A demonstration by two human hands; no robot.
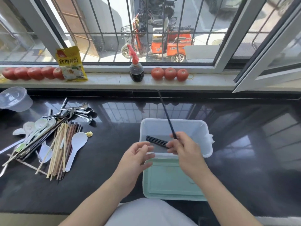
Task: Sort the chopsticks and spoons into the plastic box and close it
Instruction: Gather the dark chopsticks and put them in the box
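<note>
A clear plastic box (200, 128) stands on the black counter, with its pale green lid (169, 181) lying flat in front of it. My right hand (184, 149) holds black chopsticks (156, 141) over the box; one black chopstick (166, 111) sticks up and away from the fingers. My left hand (136, 159) hovers open at the box's near left corner, holding nothing. At the left lies a mixed pile: wooden and dark chopsticks (60, 149), white plastic spoons (76, 144) and metal spoons (78, 110).
A clear plastic bowl (14, 100) sits at the far left. On the window sill stand tomatoes (169, 73), a dark sauce bottle (136, 70) and a yellow packet (71, 64). An open window frame (267, 67) juts in at the right.
</note>
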